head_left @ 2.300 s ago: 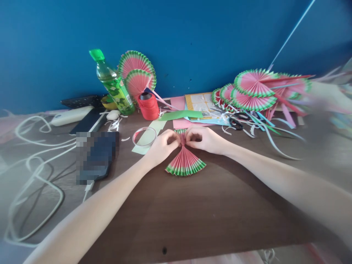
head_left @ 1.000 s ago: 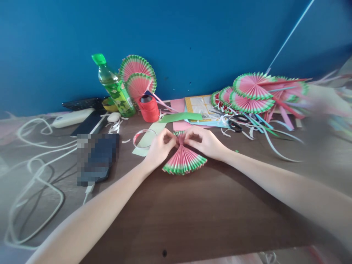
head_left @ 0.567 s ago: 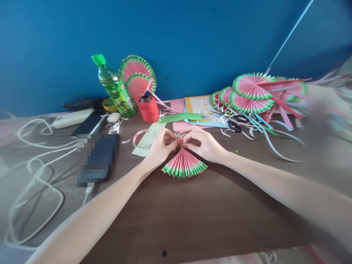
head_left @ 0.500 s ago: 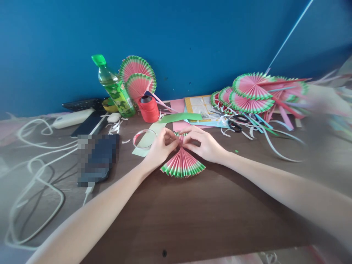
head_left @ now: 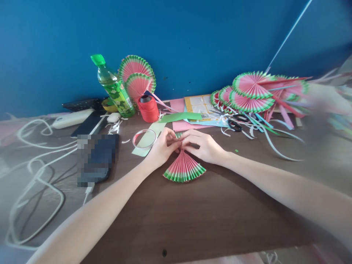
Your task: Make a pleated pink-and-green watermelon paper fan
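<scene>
A pleated paper fan (head_left: pixel 184 168), pink with a white band and a green edge, is pinched at its gathered middle by both my hands. My left hand (head_left: pixel 164 146) closes on it from the left, thumb and fingers together. From the right, my right hand (head_left: pixel 202 145) grips the same spot, its fingertips touching those of the left. One half of the fan spreads toward me; only a bit of the far half shows behind the fingers. What lies right under the fingertips is hidden. A roll of clear tape (head_left: pixel 134 141) lies beside my left hand on a pale green paper strip (head_left: pixel 139 151).
Behind stand a green drink bottle (head_left: pixel 117 93), a red spool (head_left: pixel 148 110) and finished fans (head_left: pixel 136 68). More fans (head_left: pixel 251 101) pile at the right, near scissors (head_left: pixel 235 126) and paper strips. A dark phone (head_left: pixel 101 157) and white cables (head_left: pixel 62 194) occupy the left of the table.
The fan's near half has shifted slightly toward me and to the right. Both hands have moved a little while keeping their pinch at its middle.
</scene>
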`<state>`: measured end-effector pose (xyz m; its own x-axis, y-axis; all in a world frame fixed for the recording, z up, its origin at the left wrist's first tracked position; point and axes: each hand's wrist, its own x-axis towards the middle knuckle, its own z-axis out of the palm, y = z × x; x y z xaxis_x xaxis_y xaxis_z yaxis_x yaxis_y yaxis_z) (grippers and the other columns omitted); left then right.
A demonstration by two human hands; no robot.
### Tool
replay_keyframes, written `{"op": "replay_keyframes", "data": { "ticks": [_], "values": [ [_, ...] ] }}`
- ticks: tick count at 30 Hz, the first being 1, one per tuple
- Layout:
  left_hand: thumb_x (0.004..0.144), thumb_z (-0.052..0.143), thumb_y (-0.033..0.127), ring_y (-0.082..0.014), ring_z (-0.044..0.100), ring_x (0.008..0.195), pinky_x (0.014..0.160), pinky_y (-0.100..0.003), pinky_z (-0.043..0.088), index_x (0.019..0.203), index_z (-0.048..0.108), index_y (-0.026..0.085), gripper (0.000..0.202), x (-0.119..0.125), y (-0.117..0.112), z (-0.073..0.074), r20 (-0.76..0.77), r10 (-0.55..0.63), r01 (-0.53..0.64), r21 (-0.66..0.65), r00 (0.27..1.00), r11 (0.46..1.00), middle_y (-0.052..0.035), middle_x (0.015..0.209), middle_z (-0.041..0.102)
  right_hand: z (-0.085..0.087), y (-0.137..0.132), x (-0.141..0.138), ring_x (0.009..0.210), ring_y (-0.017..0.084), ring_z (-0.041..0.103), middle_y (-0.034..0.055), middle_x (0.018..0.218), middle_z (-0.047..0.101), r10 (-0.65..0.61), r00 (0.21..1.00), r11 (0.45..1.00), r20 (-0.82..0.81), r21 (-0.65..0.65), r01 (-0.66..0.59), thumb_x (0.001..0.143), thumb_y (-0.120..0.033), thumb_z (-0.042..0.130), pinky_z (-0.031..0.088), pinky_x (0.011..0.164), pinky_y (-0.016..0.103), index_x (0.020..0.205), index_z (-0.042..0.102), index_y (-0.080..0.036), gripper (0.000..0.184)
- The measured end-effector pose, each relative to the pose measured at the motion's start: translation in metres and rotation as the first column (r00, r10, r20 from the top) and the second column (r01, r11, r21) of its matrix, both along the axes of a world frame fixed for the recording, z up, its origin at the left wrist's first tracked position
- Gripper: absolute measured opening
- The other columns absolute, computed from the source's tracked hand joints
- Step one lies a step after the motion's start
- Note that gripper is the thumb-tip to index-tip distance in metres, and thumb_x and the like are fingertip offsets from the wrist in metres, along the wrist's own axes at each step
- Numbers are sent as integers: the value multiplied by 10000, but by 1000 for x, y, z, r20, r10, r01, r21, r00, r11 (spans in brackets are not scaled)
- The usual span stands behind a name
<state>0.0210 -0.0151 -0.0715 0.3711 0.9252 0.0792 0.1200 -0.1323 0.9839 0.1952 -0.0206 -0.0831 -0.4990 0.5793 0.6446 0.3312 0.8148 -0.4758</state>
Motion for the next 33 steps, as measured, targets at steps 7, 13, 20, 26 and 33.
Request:
{"op": "replay_keyframes", "data": {
  "ticks": [7, 13, 20, 26, 33],
  "values": [
    [740, 584, 95, -77, 566, 516, 578, -230, 438, 769, 337, 197, 269, 1, 3, -3, 14, 11, -11, -16, 1000, 1000, 81, 596, 556, 1, 0, 0, 786, 153, 598, 55, 827, 626, -47, 999, 999, -8, 0, 47, 778, -103, 566, 497, 718, 297, 715, 606, -170, 100],
    [745, 581, 98, -75, 582, 532, 591, -233, 447, 770, 340, 195, 261, 2, 2, -1, 13, 22, -21, -23, 1000, 1000, 81, 611, 553, 2, -2, -1, 755, 149, 595, 47, 799, 628, -55, 998, 994, -6, -90, 54, 764, -93, 558, 484, 705, 295, 687, 589, -168, 112],
    [762, 580, 133, -67, 577, 551, 595, -229, 453, 771, 369, 188, 219, -1, 3, -3, -9, -35, 35, 12, 999, 999, 62, 654, 570, 2, 0, 1, 736, 146, 586, 23, 767, 605, -64, 998, 976, -25, -208, 57, 736, -100, 561, 479, 698, 303, 673, 562, -182, 103],
    [762, 582, 133, -68, 571, 539, 591, -227, 446, 767, 369, 187, 221, -1, 2, -2, -33, -11, 11, 16, 999, 1000, 74, 620, 535, 1, 1, 1, 899, 177, 584, 73, 973, 608, -43, 999, 998, 2, -54, 43, 729, -90, 561, 473, 803, 348, 680, 573, -185, 108],
    [750, 586, 126, -62, 565, 538, 579, -223, 447, 775, 369, 189, 227, 1, 0, -2, -25, 10, -9, 30, 1000, 1000, 74, 662, 523, -1, -1, 0, 811, 169, 586, 53, 839, 625, -83, 996, 997, 23, -8, 83, 743, -88, 539, 484, 744, 328, 657, 560, -192, 137]
  ]
}}
